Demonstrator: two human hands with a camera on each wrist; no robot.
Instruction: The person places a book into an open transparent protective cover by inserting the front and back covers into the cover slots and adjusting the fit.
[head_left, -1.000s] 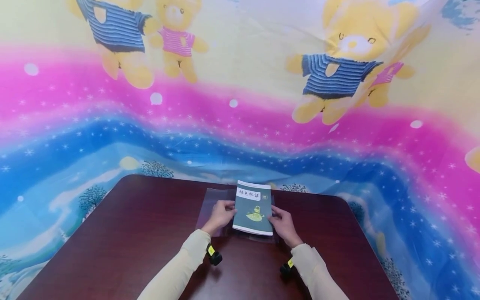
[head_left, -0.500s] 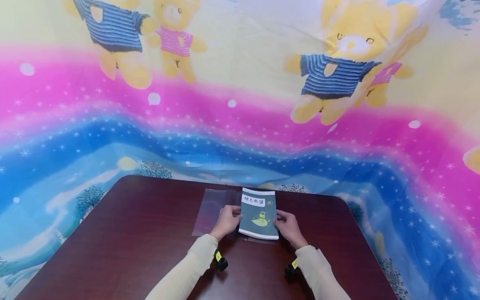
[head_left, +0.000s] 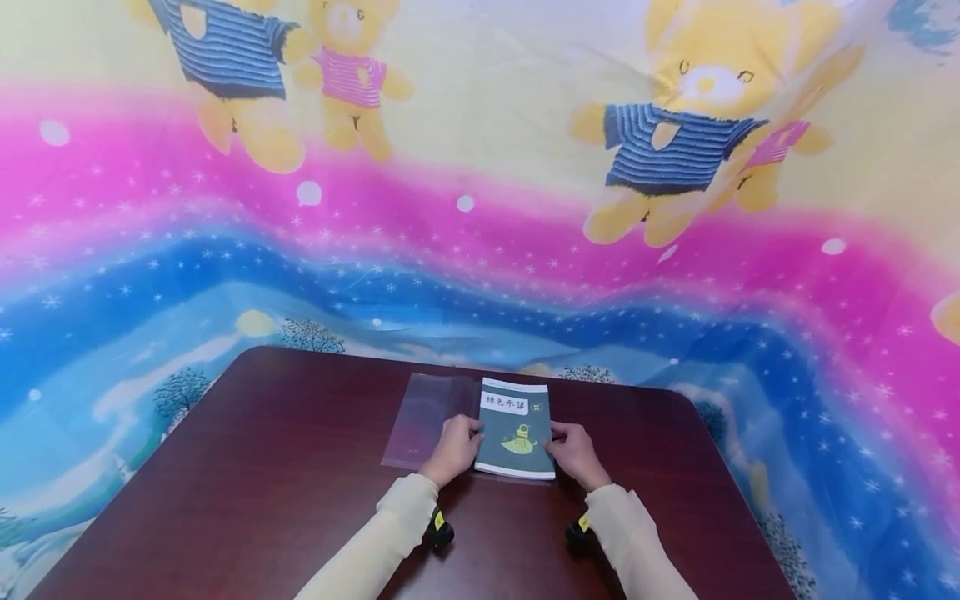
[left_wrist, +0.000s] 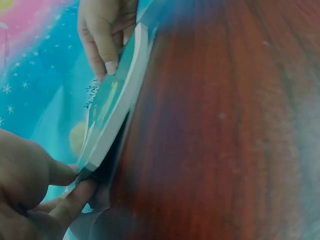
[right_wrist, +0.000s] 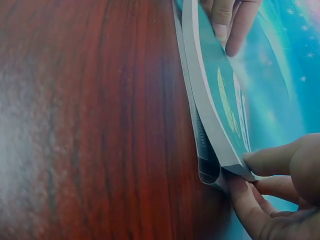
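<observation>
A green book [head_left: 513,429] with white bands and a yellow drawing on its cover lies over a clear plastic book cover [head_left: 423,417], whose left flap spreads out on the table. My left hand [head_left: 454,448] pinches the book's left edge between thumb and fingers. On the opposite edge, my right hand [head_left: 576,454] pinches it the same way. In the right wrist view the book [right_wrist: 215,100] bows slightly, and a curled fold of the plastic cover [right_wrist: 207,172] shows beneath its edge. The left wrist view shows a dark gap under the book [left_wrist: 117,117].
The dark red-brown wooden table [head_left: 247,467] has rounded far corners. Behind it hangs a cloth backdrop [head_left: 465,250] printed with bears and snowflakes. A small black camera [head_left: 440,533] is strapped at the left wrist, another camera [head_left: 577,536] at the right.
The book has come down and a little to the right onto the plastic cover, both hands moving with it. Over the last half second it has barely shifted.
</observation>
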